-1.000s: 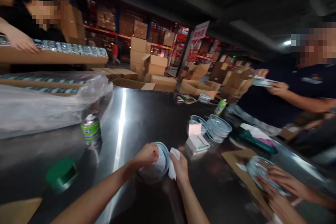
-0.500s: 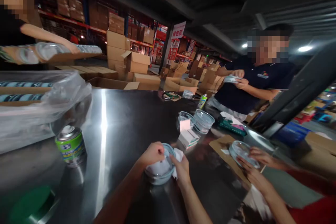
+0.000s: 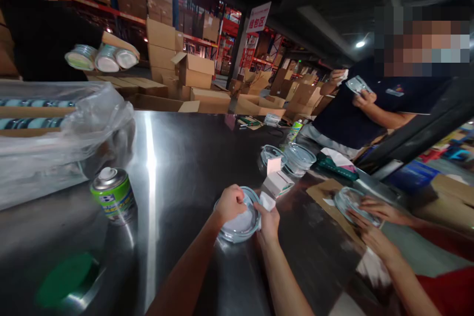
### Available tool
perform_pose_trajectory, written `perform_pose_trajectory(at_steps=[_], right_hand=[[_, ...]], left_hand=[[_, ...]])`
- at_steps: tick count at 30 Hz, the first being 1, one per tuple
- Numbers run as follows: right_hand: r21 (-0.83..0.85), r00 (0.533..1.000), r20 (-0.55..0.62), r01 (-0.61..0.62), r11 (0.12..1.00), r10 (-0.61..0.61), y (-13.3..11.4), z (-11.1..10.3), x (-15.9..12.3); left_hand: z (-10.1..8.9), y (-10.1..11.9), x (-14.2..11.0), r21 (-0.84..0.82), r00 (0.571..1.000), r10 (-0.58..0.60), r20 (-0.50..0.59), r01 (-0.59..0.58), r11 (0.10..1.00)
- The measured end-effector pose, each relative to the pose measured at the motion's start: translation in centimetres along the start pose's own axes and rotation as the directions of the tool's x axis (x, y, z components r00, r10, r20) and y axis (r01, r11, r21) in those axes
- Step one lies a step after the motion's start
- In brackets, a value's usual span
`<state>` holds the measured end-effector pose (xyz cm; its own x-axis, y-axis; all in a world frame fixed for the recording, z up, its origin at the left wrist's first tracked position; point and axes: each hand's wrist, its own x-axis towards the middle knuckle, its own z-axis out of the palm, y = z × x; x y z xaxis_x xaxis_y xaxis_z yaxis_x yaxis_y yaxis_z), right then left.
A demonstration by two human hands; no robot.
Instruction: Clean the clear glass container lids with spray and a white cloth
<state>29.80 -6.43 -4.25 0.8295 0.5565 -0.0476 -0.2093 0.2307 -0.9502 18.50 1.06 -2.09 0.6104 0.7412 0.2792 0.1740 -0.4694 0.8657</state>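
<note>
A round glass lid with a pale blue rim (image 3: pixel 240 221) lies on the steel table (image 3: pixel 174 158). My left hand (image 3: pixel 230 203) is closed on the lid's left edge. My right hand (image 3: pixel 269 218) is closed on a white cloth (image 3: pixel 265 201) at the lid's right edge. Both hands sit close together in the lower middle of the view.
A green spray can (image 3: pixel 113 195) and a green cap (image 3: pixel 62 279) stand to my left beside a plastic-wrapped stack (image 3: pixel 55 133). A small white box (image 3: pixel 278 181) and two glass lids (image 3: pixel 296 157) lie ahead. Another person's hands (image 3: pixel 370 222) hold a lid at right; two more people stand nearby.
The view has shifted, so the can and lid sit elsewhere in the picture. My hands stay on the lid and cloth. The person at far left now carries lids against the body.
</note>
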Motion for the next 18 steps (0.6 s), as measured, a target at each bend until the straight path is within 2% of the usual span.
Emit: perform_pose_trajectory(at_steps=[7, 11, 14, 18], right_hand=[[0.051, 0.999, -0.033, 0.004, 0.999, -0.002, 0.2, 1.9, 0.4], [0.087, 0.999, -0.043, -0.006, 0.996, 0.01, 0.9, 2.4, 0.4], [0.107, 0.996, -0.085, 0.01, 0.994, -0.001, 1.2, 2.0, 0.7], [0.112, 0.978, -0.207, 0.064, 0.992, -0.039, 1.0, 0.9, 1.6]], left_hand=[[-1.6, -0.6, 0.5, -0.031, 0.999, -0.034, -0.038, 0.033, 0.999], [-2.0, -1.1, 0.5, -0.016, 0.998, -0.015, -0.056, 0.015, 1.0], [-1.4, -0.6, 0.2, 0.008, 0.996, 0.06, -0.07, -0.06, 0.998], [-0.6, 1.2, -0.5, 0.043, 0.974, 0.21, -0.087, -0.206, 0.978]])
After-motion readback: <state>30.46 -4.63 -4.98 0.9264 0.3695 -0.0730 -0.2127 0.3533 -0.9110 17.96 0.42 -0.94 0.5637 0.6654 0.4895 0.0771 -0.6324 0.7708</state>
